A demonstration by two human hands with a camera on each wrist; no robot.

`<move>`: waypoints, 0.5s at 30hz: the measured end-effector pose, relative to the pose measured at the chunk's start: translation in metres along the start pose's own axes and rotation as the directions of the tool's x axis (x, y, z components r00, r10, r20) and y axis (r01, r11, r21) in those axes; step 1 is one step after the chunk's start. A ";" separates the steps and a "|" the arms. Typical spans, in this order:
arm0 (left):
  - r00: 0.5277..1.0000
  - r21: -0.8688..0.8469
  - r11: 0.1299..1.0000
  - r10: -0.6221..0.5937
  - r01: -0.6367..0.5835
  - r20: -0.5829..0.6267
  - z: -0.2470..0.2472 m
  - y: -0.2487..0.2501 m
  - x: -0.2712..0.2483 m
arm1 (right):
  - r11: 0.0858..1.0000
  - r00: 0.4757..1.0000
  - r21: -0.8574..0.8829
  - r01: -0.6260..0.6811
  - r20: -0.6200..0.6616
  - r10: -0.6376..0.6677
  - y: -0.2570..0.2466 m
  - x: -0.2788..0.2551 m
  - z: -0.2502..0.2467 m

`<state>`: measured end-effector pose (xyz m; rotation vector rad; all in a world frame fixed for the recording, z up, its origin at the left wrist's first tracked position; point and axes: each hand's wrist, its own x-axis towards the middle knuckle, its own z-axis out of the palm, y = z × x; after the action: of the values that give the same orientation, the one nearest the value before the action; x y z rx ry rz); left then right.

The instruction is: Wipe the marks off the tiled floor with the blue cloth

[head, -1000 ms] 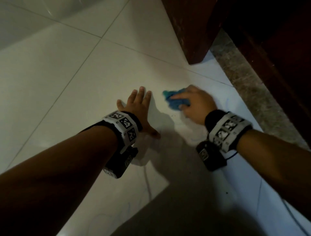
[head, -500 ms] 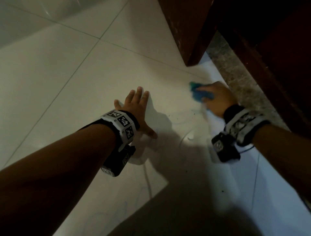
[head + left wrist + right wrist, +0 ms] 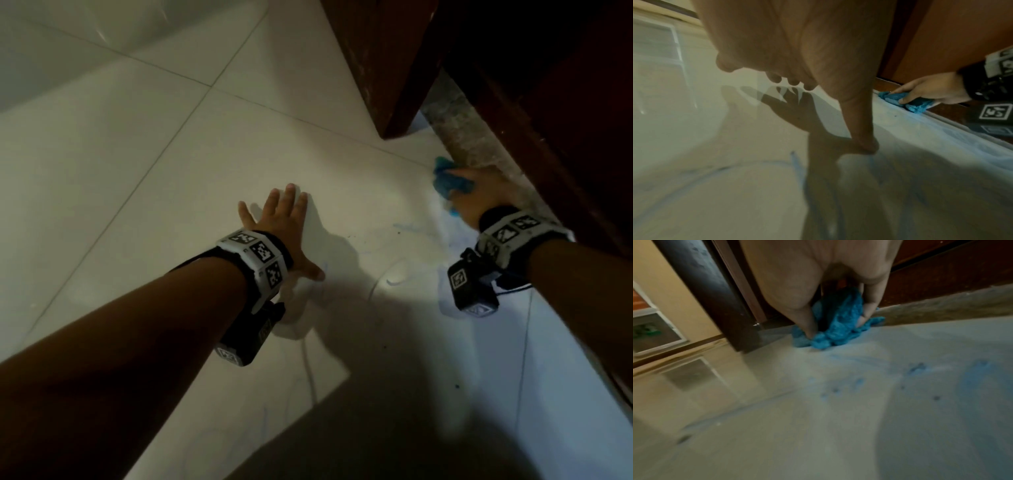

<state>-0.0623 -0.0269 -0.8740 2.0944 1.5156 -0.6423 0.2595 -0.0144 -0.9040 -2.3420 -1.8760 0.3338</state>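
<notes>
Your right hand (image 3: 481, 198) gripped the bunched blue cloth (image 3: 450, 185), thumb and fingers curled round it and pressing it down on the tiled floor (image 3: 137, 164), at about 2 o'clock in the head view. In the right wrist view the thumb (image 3: 807, 321) and a finger (image 3: 869, 308) pinched the cloth (image 3: 838, 324) from either side, its crumpled folds spilling onto the tile below them. The cloth lay right at the floor's edge, against the rough grey sill (image 3: 455, 126) that ran under the dark wooden door frame (image 3: 373, 58).

Your left hand (image 3: 284, 222) lay flat on the floor near the centre, fingers straight and spread, thumb (image 3: 863, 129) splayed out toward 3 o'clock, holding nothing. The left wrist view showed the fingertips (image 3: 774, 78) and thumb tip touching the glossy tile, with the hand's shadow beneath.

Between the two hands, faint blue marks (image 3: 407, 228) smeared the tile, and a curved blue stroke (image 3: 394, 281) lay at about 4 o'clock from the left hand. Seen from the right wrist, blue smudges (image 3: 916, 368) and dark specks dotted the floor just short of the cloth. More pale blue lines (image 3: 795, 162) crossed the tile under the left wrist. Both wrists wore bands with black-and-white markers (image 3: 260, 250). At 12 o'clock, grout lines divided the pale tiles.
</notes>
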 end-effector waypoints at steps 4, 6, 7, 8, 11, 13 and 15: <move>1.000 0.012 1.000 -0.002 0.002 -0.024 0.008 -0.017 -0.012 | 0.990 0.990 0.033 0.141 -0.019 -0.140 -0.033 -0.016 0.002; 1.000 -0.004 1.000 -0.022 0.022 -0.021 0.008 -0.029 -0.018 | 0.983 0.987 0.107 0.149 0.050 -0.155 -0.079 -0.045 0.014; 0.999 -0.010 1.000 -0.028 0.028 -0.021 0.009 -0.034 -0.021 | 0.978 0.984 0.126 0.168 0.037 -0.174 -0.100 -0.056 0.019; 0.999 -0.015 0.999 -0.033 0.033 -0.022 0.010 -0.038 -0.023 | 0.958 0.972 0.195 0.209 0.068 -0.225 -0.117 -0.068 0.022; 0.999 -0.038 0.999 -0.035 0.036 0.012 0.015 -0.047 -0.026 | 0.923 0.943 0.290 0.252 0.141 -0.302 -0.136 -0.067 0.024; 1.000 -0.055 0.998 -0.022 0.023 0.019 0.018 -0.050 -0.026 | 0.949 0.957 0.212 0.232 0.123 -0.261 -0.121 -0.043 0.020; 1.000 -0.070 0.998 -0.010 0.011 0.007 0.020 -0.053 -0.024 | 0.990 0.994 0.096 0.099 0.029 -0.103 -0.107 -0.022 0.010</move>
<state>-0.1213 -0.0421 -0.8798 2.0316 1.5246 -0.5912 0.1517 -0.0124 -0.8870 -2.1851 -1.9402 0.4439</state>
